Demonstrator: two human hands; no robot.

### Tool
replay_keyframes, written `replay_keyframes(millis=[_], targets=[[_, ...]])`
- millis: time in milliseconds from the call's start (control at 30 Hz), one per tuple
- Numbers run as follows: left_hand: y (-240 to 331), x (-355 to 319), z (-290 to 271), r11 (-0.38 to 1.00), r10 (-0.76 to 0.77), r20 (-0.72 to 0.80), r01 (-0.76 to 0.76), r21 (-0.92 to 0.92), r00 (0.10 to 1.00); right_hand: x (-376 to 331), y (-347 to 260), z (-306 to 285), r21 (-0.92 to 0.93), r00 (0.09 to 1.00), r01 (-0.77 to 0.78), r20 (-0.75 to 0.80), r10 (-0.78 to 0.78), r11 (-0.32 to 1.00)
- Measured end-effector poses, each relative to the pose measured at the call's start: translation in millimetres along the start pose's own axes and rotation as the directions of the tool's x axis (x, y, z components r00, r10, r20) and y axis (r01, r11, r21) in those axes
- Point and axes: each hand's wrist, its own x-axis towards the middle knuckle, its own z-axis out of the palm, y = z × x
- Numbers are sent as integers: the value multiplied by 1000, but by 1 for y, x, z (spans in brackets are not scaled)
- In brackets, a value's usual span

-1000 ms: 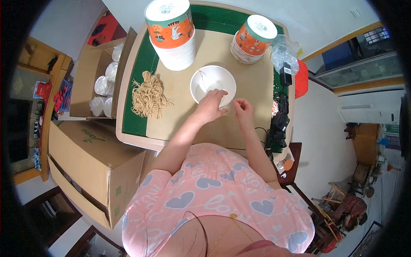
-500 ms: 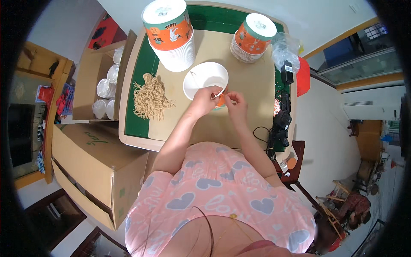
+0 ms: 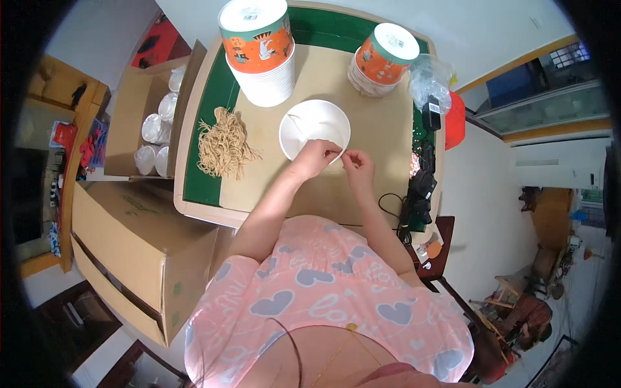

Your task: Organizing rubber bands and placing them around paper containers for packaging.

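Observation:
A white paper bucket (image 3: 304, 134) stands mid-table, its open mouth toward me. Inside it, against the far left wall, a thin piece of cord (image 3: 294, 117) shows. My left hand (image 3: 315, 159) is closed on the bucket's near right rim, fingers reaching over the edge. Right beside it, my right hand (image 3: 359, 171) is closed in a pinch at the outside of the same rim. What its fingertips hold is too small to make out. To the left lies a loose heap of tan twisted cords (image 3: 225, 143).
At the back left rises a tall stack of paper buckets (image 3: 262, 81), at the back right a shorter stack (image 3: 375, 72). Beside that lies a clear plastic bag (image 3: 429, 81). Black adapters and cables (image 3: 424, 187) line the right edge. An open carton (image 3: 123, 129) adjoins the table's left.
The bucket has turned so its mouth faces me more and its orange outside no longer shows. Both hands have shifted slightly right and down and now meet closer together at the rim.

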Motion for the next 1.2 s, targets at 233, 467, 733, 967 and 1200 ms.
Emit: replay_keyframes(millis=[233,467,733,967,1200], targets=[[-9,-3,9,998,-13,-76,17,61,997,-6,-19,-11,-36,989,-145,12,145,989],[-4,1,1,1000,2,-124,-5,-23,992,32,-49,-19,-359,901,187,433,-15,915],[-9,2,-23,986,142,-402,-164,-21,905,51,-45,-23,-432,853,265,521,-1,862],[-9,-10,24,987,66,-42,-59,148,997,67,-51,-23,-484,766,413,643,-7,771],[-18,-7,-16,998,-56,-378,58,-5,924,60,-73,-38,-548,589,355,760,275,757]])
